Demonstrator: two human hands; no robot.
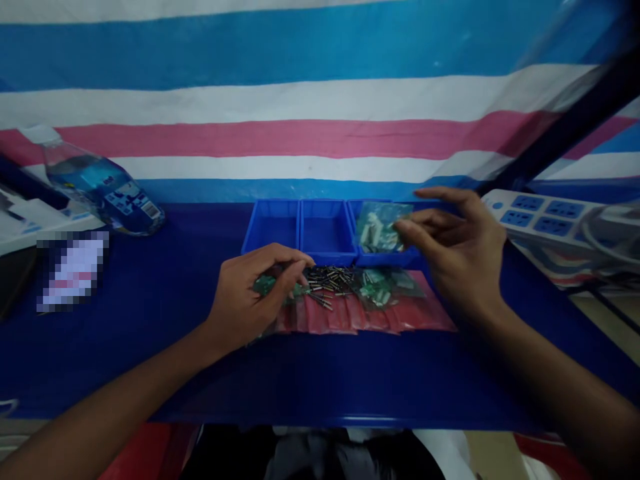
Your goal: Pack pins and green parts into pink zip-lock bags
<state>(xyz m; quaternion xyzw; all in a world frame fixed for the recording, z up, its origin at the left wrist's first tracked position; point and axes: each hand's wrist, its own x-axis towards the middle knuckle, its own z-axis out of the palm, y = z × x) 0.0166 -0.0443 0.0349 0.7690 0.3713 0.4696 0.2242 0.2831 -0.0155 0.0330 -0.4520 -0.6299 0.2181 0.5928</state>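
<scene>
My right hand (460, 247) pinches the edge of a small clear plastic bag (384, 223) with pale pieces inside. That bag hangs over the right-hand blue bin (383, 259), hiding most of its inside. Thumb and fingers of my left hand (255, 287) are pressed together at the left end of a pile of thin dark pins with metal tips (333, 275); what they grip, if anything, is too small to make out. Green pieces show under the left palm. Another clear bag (377, 290) of pale and green pieces lies right of the pins, on a row of red plastic packets (345, 317).
Two more blue bins (273, 223) stand left of the right-hand one. A plastic bottle (107, 187) leans at the back left, near a printed paper (75, 270). A white power strip (543, 213) lies at the right. Striped sheeting (300, 100) hangs behind the blue table (350, 380).
</scene>
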